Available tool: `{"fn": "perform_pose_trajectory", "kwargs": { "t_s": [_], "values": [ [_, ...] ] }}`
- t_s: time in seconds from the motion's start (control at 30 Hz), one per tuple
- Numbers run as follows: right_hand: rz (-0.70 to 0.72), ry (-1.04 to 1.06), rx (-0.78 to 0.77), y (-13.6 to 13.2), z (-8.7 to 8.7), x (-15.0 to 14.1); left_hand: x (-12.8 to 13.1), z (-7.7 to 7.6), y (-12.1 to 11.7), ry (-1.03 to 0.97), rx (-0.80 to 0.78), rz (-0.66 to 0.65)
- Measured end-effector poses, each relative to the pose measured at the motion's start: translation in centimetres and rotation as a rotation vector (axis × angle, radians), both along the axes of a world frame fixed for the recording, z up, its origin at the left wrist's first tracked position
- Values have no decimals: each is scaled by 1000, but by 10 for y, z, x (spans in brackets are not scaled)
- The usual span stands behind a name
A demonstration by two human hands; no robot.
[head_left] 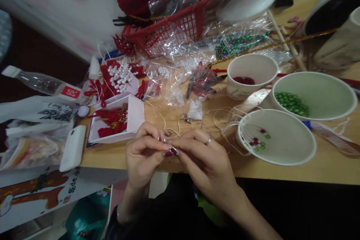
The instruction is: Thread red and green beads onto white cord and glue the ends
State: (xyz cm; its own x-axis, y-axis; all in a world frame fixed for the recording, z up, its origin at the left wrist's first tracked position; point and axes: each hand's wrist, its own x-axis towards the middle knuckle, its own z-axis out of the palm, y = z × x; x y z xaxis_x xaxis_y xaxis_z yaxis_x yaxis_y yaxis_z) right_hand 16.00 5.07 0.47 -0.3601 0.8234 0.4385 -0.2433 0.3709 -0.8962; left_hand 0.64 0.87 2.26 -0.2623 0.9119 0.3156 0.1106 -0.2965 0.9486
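My left hand (144, 153) and my right hand (201, 157) meet fingertip to fingertip over the table's near edge, both pinched shut on something tiny that I cannot make out. A thin white string (165, 122) runs from my fingers across the wooden table (174, 110). My right hand wears a ring. To the right stands a white paper bowl (277, 137) with a few red and green beads and beaded string, a bowl of green beads (312, 95) and a cup of red beads (251, 75).
A white box with red tassels (118, 120) and another with pearls (118, 77) lie left of my hands. A red basket (174, 22), clear plastic bags, a plastic bottle (42, 82) and a white phone-like case (72, 148) crowd the back and left.
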Motion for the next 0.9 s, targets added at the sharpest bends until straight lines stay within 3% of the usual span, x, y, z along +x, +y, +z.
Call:
{"fn": "perform_pose_trajectory", "kwargs": {
  "t_s": [0.2, 0.43, 0.67, 0.9],
  "values": [
    [5, -13, 11, 0, 2, -1, 1, -3, 0, 2, -21, 58],
    [-101, -51, 77, 0, -1, -2, 1, -3, -4, 21, -78, 58],
    [-101, -90, 90, -1, -1, -1, 9, -8, -7, -91, -133, 56],
    [-103, -130, 164, -2, 0, 3, 8, 8, -3, -22, -202, -26]
  ]
}}
